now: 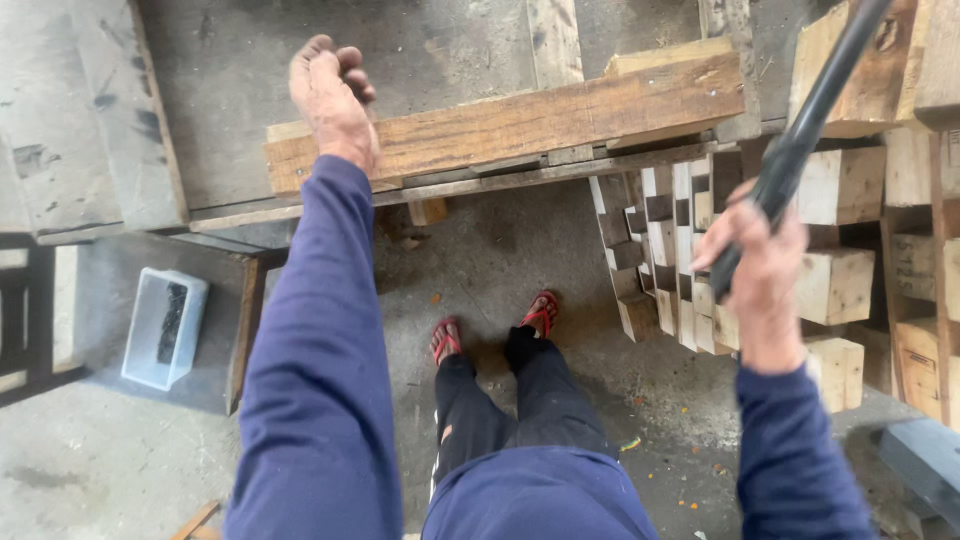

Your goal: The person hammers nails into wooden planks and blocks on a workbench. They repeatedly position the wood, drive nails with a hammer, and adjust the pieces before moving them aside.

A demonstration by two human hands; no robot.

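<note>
My left hand (332, 98) hangs over the left end of a long wooden beam (520, 125), fingers loosely curled, holding nothing; whether it touches the beam I cannot tell. My right hand (762, 268) is closed around a long black bar (805, 135) that rises toward the upper right and leaves the frame. Both arms wear dark blue sleeves. The beam lies across a grey workbench (250, 90), with a shorter wooden piece on its right part.
Stacks of notched wooden blocks (670, 250) and square blocks (835, 285) stand to the right. A clear plastic box (165, 327) of dark items sits on a low surface at left. My feet in red sandals (495, 330) stand on the concrete floor.
</note>
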